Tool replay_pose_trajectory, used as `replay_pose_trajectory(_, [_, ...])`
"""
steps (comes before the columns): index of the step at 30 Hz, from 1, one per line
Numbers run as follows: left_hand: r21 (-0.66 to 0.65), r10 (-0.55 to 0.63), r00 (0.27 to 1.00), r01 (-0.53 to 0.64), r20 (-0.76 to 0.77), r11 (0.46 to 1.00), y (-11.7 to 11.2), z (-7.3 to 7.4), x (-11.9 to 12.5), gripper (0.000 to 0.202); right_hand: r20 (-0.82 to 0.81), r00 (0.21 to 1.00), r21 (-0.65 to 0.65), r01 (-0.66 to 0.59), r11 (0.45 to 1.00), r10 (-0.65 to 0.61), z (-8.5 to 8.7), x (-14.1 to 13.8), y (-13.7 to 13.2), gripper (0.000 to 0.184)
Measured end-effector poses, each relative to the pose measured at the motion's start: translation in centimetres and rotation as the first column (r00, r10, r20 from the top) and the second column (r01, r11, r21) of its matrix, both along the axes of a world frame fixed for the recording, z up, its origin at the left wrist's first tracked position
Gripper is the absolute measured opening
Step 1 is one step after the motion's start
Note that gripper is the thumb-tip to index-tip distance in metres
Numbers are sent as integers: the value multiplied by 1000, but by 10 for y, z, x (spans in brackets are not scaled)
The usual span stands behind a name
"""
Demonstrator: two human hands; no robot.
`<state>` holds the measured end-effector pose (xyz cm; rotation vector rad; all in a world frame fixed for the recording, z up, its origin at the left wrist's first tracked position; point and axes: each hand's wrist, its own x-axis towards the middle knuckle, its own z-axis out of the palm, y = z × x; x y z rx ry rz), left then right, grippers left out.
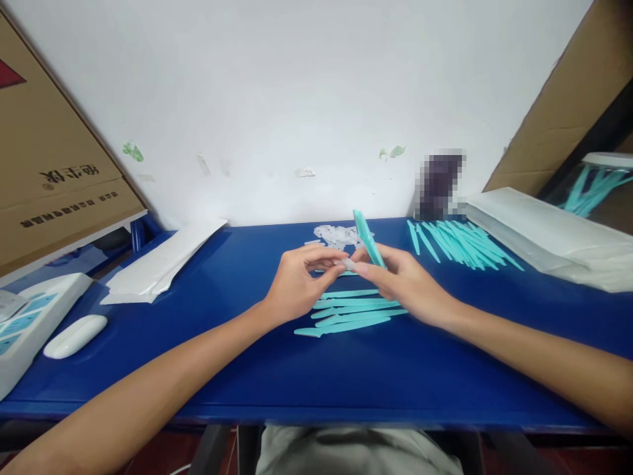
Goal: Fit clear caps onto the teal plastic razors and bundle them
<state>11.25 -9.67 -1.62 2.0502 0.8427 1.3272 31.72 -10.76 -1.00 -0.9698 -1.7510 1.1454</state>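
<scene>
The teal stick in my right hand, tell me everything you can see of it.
The teal stick is a slim, flat strip, plastic by its look, narrowing toward its upper end. It tilts up and away, leaning left, above the blue table. The right hand pinches its lower part, and the fingertips of the left hand close beside it on a small clear piece. Fingers hide its lower end.

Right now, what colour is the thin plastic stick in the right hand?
Turquoise. The thin plastic stick shows best in the head view.

view: head-worn | faces: forward and down onto blue table [346, 376] | range: near | edges: seemingly wide-angle warped
</scene>
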Motion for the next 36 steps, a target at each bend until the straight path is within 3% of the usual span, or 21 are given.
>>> replay_pose_trajectory(2, [-18, 18, 1000, -18, 5, 1000, 1, 0, 0, 17, 62, 998, 137, 24, 990, -33, 0, 0, 0, 30])
replay_pose_trajectory(5, [-59, 24, 1000, -24, -1, 998, 1, 0, 1, 18, 88, 995, 206, 36, 978, -55, 1, 0, 1, 32])
replay_pose_trajectory(11, [-126, 1, 996, 10, 84, 992, -2, 0, 2, 20, 52, 998, 110, 37, 993, -43, 1, 2, 5, 35])
replay_pose_trajectory(16, [72, 34, 995, -40, 90, 997, -2, -1, 1, 15, -12, 999, -19, -33, 999, 33, -3, 2, 6, 38])
replay_pose_trajectory(20, [265, 112, 993, -102, -26, 959, 1, -2, -3, 21, -42, 998, -68, -48, 997, 45, -4, 3, 6, 40])
replay_pose_trajectory(23, [336, 118, 958, -25, -260, 942, 4, -1, -9, 25, -3, 999, -31, -38, 999, 38, 1, 4, 6, 37])
replay_pose_trajectory(27, [430, 187, 762, 130, -620, 894, 9, 5, -18, 28, 108, 994, 2, -26, 1000, 26, 7, 3, 5, 33])
replay_pose_trajectory(30, [467, 223, 698, 179, -681, 866, 13, 7, -22, 36, 127, 991, -27, -38, 999, 42, 7, 3, 6, 36])
replay_pose_trajectory(36, [367, 72, 714, 269, -696, 890, 20, 5, -26, 37, 146, 986, -91, -64, 994, 77, 6, 2, 6, 40])
